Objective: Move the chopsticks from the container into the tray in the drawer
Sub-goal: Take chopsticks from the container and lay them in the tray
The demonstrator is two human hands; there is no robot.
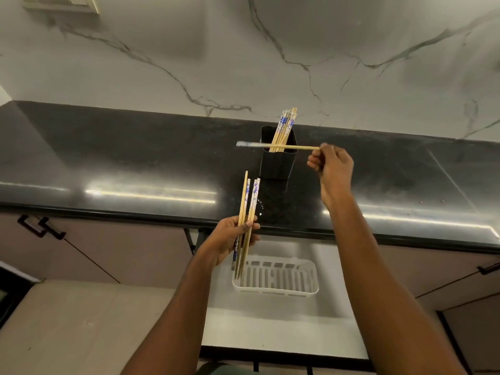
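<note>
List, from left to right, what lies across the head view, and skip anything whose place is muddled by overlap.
Black cabinet handle → left hand gripping a bundle of chopsticks → black container with the remaining chopsticks → right hand, whose fingers pinch a single chopstick.

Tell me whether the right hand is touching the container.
Apart. The head view shows bare counter between the right hand and the container; only its pinched chopstick reaches across.

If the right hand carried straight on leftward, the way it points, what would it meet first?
The right hand would likely meet the chopsticks standing in the black container; depth is unclear.
</note>
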